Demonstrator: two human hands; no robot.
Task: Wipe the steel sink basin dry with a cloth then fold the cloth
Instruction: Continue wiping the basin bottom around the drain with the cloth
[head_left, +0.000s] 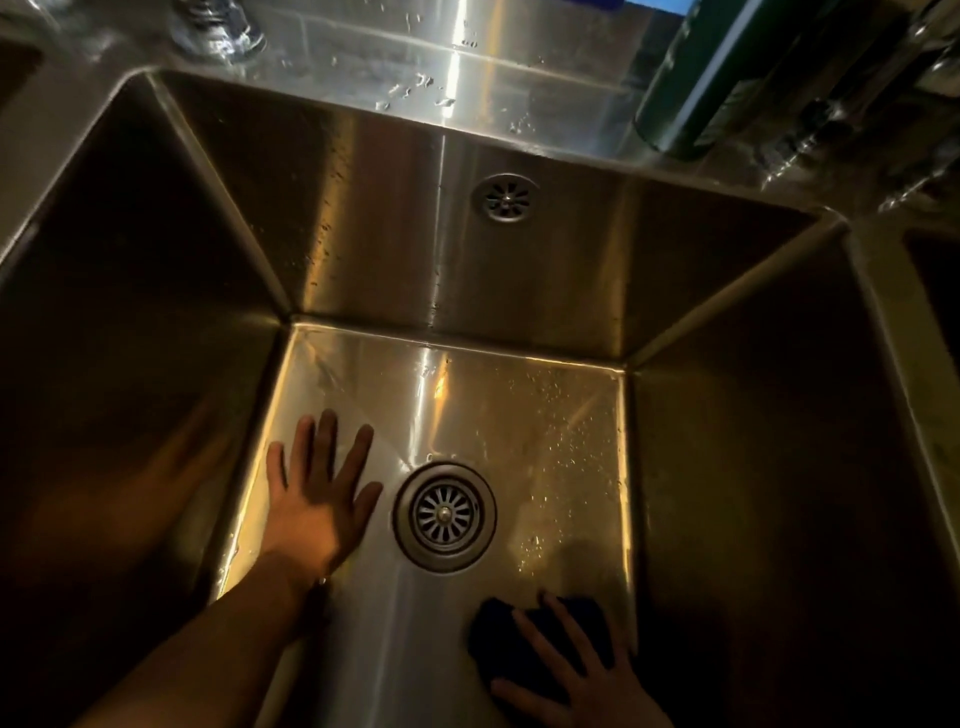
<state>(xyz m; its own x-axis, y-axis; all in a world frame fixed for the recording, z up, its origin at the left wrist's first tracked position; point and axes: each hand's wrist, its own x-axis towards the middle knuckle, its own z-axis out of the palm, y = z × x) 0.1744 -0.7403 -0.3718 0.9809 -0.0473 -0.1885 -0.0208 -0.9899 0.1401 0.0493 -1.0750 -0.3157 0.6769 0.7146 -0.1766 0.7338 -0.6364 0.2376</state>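
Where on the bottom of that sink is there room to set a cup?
Free: the far strip of sink floor between back wall and drain, and the wet patch right of the drain. Crowded: left hand flat beside the drain, right hand pressing the dark cloth at the near right corner.

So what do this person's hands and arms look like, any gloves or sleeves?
No gloves: the left hand and the right hand are bare. The left forearm is bare too, no sleeve in view. A small shiny object sits at that wrist, perhaps a bracelet; too dim to tell. The right arm lies outside the picture.
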